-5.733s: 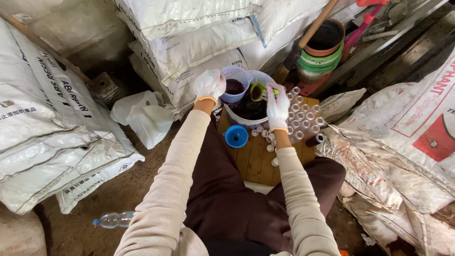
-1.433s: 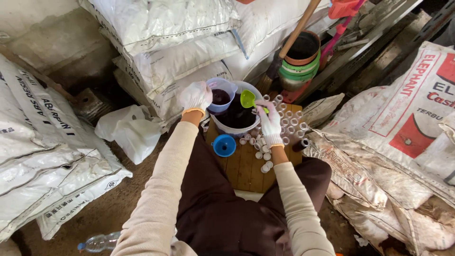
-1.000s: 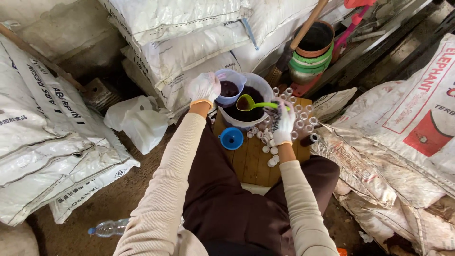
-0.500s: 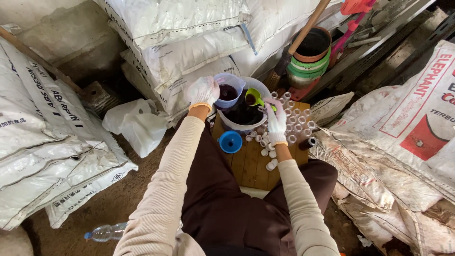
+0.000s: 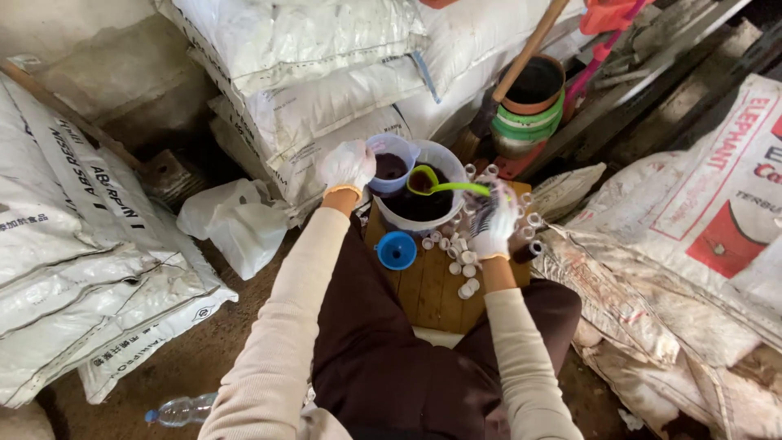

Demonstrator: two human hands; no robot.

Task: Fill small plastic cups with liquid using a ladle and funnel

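My gloved left hand [image 5: 347, 165] grips the handle side of a pale blue jug [image 5: 391, 163] holding dark liquid, at the far edge of a small wooden table [image 5: 428, 285]. My gloved right hand [image 5: 496, 225] holds a lime green ladle [image 5: 432, 183] by its handle, its bowl over the rim of a white bucket [image 5: 418, 218] of dark liquid, next to the jug. Several small clear vials [image 5: 505, 195] stand in rows under and beyond my right hand. Loose white caps [image 5: 464, 273] lie on the table, and a blue funnel [image 5: 396, 249] rests at its left edge.
Stacked white sacks [image 5: 301, 73] rise behind the table and at the left [image 5: 73, 236]. Printed sacks [image 5: 700, 236] lie at the right. Nested pots [image 5: 528, 102] and a wooden handle [image 5: 521, 53] stand behind. A white plastic bag [image 5: 232, 220] and a plastic bottle [image 5: 175, 410] lie on the dirt floor.
My right hand has swung out to the right over the vials, laying the ladle flatter, with its bowl now at the jug side of the bucket. The left hand keeps its hold.
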